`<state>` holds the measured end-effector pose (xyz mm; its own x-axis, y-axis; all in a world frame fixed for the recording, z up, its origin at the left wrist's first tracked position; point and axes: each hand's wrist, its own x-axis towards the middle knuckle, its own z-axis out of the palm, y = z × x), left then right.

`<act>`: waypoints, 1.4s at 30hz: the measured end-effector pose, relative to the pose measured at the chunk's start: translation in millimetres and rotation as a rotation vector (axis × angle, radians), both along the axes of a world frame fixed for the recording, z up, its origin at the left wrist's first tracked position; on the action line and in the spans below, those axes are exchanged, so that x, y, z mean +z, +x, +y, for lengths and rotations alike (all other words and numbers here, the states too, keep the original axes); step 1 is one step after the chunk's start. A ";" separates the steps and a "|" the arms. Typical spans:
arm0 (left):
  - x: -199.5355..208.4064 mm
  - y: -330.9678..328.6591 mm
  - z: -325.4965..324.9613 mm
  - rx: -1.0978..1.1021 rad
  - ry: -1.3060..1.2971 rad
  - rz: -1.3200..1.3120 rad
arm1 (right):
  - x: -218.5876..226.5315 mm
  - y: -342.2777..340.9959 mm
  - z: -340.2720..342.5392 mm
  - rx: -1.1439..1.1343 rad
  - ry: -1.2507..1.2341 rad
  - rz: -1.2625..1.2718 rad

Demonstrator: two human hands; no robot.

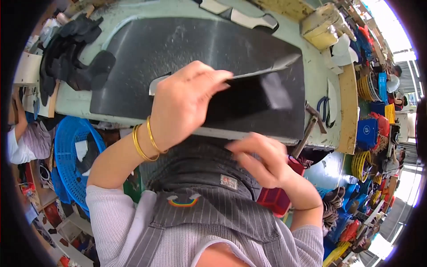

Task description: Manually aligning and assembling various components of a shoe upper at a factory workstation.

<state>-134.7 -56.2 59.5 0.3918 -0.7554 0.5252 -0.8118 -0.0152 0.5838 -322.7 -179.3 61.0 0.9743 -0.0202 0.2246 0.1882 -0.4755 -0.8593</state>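
Note:
My left hand point(184, 102), with gold bangles on its wrist, is raised over a black work board point(164, 49) on the pale green bench. Its thumb and fingers pinch the edge of a dark, glossy flat piece point(244, 98) with a pale rim, which stretches to the right and is partly blurred. Nearer to me, at the board's front edge, my right hand point(262, 160) is bent with thumb and fingers apart and nothing visible between them. Beneath my left wrist, a small pale-edged piece point(155, 84) lies on the board, mostly hidden.
A hammer point(310, 127) and blue-handled scissors point(327, 111) lie right of the board. Black cut pieces point(73, 62) are heaped at the left; black-and-white pieces point(242, 18) lie at the far edge. A yellowish container point(320, 29) stands far right, a blue basket point(66, 138) below left.

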 end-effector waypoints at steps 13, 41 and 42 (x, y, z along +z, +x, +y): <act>-59.0 -20.1 31.5 -0.298 0.212 -0.660 | -3.2 114.4 -33.0 0.209 -0.893 0.449; -69.9 7.0 29.3 0.003 0.192 -0.748 | -66.6 48.2 -11.6 -0.054 -1.084 -0.239; -66.1 7.7 28.5 -0.021 0.221 -0.755 | -66.0 48.9 -12.1 -0.050 -1.126 -0.261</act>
<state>-127.0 -27.7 -6.7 -0.0267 -0.8768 0.4801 -0.9889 -0.0470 -0.1407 -273.9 -191.4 -5.0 0.8994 0.2820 0.3340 0.2569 -0.9592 0.1183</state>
